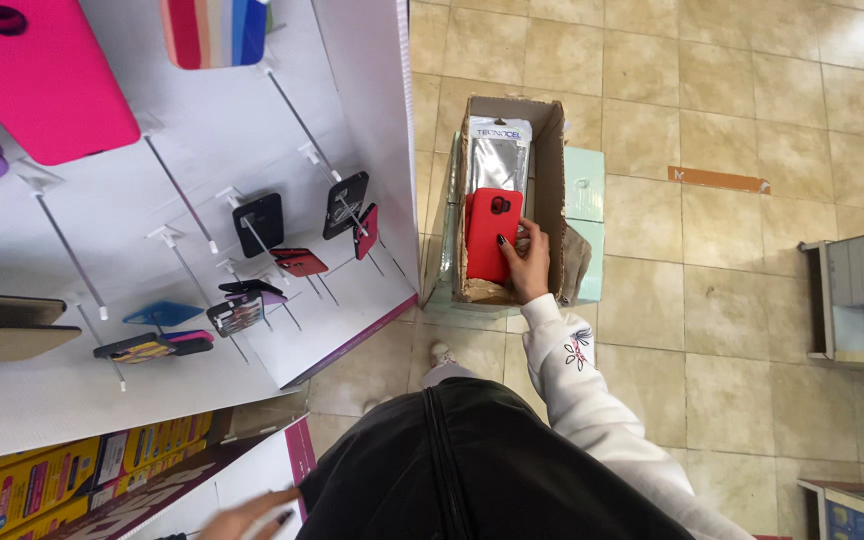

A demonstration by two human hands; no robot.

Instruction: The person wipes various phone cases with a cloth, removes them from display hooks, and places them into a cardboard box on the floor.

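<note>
Down at twelve o'clock from the body, the right hand [525,262] reaches into a cardboard box [550,170] on the floor and closes its fingers on the lower edge of a red case [492,233]. The case stands tilted against a silver pouch [498,155] at the box's far end. The left hand [252,517], at seven o'clock low in view, lies near a shelf edge with fingers spread, holding nothing that I can see.

The grip looks light, only fingertips on one edge, so the case could slip and drop back into the box, or drag the loose pouch with it. The long reach downward also leaves little control if the case catches on the box wall.

The floor [732,120] is beige tile with an orange tape mark [718,180] at two o'clock. A white peg board [212,130] at ten o'clock carries hanging cases on hooks. A pale green carton [585,185] sits under the box.
</note>
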